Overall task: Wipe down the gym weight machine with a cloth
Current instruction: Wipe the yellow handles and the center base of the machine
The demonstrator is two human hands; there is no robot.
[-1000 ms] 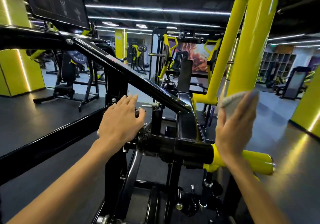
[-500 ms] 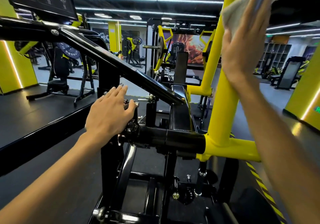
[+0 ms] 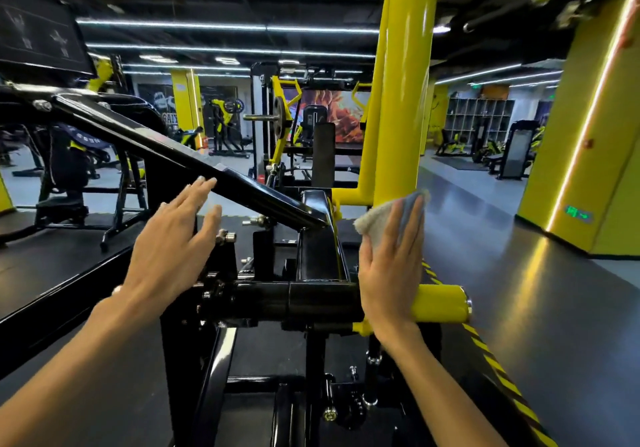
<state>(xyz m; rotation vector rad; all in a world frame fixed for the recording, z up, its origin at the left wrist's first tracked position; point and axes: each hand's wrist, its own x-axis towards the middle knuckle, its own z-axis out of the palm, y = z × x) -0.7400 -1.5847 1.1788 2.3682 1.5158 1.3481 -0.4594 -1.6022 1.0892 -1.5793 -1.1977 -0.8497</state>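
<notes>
Here, right hand [image 3: 389,273] flat, cloth [image 3: 372,220] on yellow post [image 3: 401,117]

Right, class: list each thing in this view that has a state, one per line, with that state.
Cloth: bunched, pressed flat against the yellow upright by the right hand.
Right hand: fingers straight, on the cloth.
Left hand: fingers straight, by the black frame.
Yellow upright: standing vertical.
Black sloping bar: tilted down toward the upright.
</notes>
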